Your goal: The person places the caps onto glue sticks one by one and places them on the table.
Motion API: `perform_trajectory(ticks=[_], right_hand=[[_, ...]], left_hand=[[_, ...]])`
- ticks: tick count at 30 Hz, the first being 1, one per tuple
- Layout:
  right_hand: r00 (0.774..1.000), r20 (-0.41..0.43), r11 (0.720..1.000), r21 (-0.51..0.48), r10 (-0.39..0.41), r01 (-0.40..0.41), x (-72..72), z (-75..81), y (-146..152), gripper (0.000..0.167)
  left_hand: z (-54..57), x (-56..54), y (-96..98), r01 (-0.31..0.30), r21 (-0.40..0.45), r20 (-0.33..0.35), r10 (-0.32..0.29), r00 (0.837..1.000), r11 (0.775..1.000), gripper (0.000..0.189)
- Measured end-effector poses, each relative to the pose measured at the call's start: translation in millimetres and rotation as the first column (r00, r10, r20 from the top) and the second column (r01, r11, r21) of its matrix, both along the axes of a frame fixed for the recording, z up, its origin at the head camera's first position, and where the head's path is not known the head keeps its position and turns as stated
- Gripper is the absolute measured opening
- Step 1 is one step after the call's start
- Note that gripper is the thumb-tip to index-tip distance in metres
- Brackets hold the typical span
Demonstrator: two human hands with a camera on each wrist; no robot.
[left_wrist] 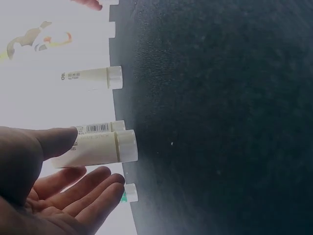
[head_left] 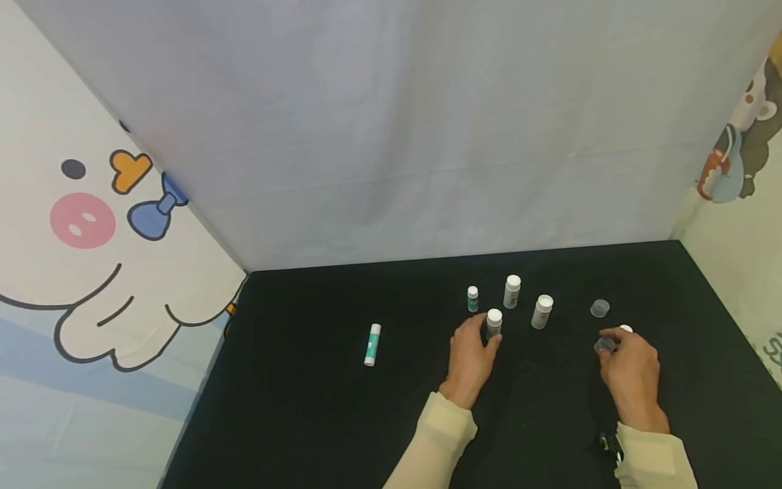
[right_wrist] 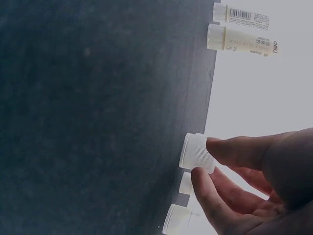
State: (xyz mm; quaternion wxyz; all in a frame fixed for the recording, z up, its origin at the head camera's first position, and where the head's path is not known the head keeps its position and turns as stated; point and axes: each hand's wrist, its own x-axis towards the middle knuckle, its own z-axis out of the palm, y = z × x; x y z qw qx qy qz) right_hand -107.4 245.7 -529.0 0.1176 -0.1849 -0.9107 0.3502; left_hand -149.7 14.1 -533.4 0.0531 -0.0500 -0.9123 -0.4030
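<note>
My left hand is around an upright white-topped glue stick. In the left wrist view its thumb overlaps the stick's side, while the other fingers stretch loosely below; firm contact cannot be made out. My right hand pinches a short clear ribbed piece, like a cap or small tub, between thumb and fingertip. Another clear short container stands just beyond that hand. A white top shows behind its knuckles, the rest hidden.
Two more white-topped glue sticks stand upright on the black table. A small green-and-white bottle-shaped piece is beside them. Further left is a green-and-white tube. A pale cloth wall rises behind.
</note>
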Motion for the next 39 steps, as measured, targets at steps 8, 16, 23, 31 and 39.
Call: perform_trajectory(ticks=[8, 16, 23, 31, 39], right_hand=[[1.000, 0.010, 1.000, -0.006, -0.014, 0.015, 0.0, -2.2, 1, 0.022], [1.000, -0.013, 1.000, -0.018, -0.022, 0.021, 1.6, -2.4, 0, 0.020], [0.999, -0.014, 0.999, -0.028, -0.035, 0.034, 1.7, -2.0, -1, 0.020], [0.999, -0.020, 0.998, -0.046, -0.047, 0.046, 1.7, -0.5, -6, 0.022], [0.998, -0.039, 0.997, -0.063, -0.049, 0.047, 2.1, 2.5, -11, 0.024]], left_hand=[[-4.5, -2.9, 2.1, -0.009, 0.007, -0.002, 0.009, 1.000, 1.000, 0.029], [-3.8, -2.7, 2.7, -0.005, 0.026, 0.016, 0.005, 1.000, 1.000, 0.026], [-3.9, -2.5, 2.1, -0.001, 0.031, 0.027, 0.000, 1.000, 1.000, 0.023], [-4.5, -0.3, -1.8, 0.013, 0.052, -0.001, -0.013, 1.000, 0.999, 0.021], [-3.2, 2.8, -6.5, 0.027, 0.027, -0.057, -0.025, 0.998, 0.999, 0.021]])
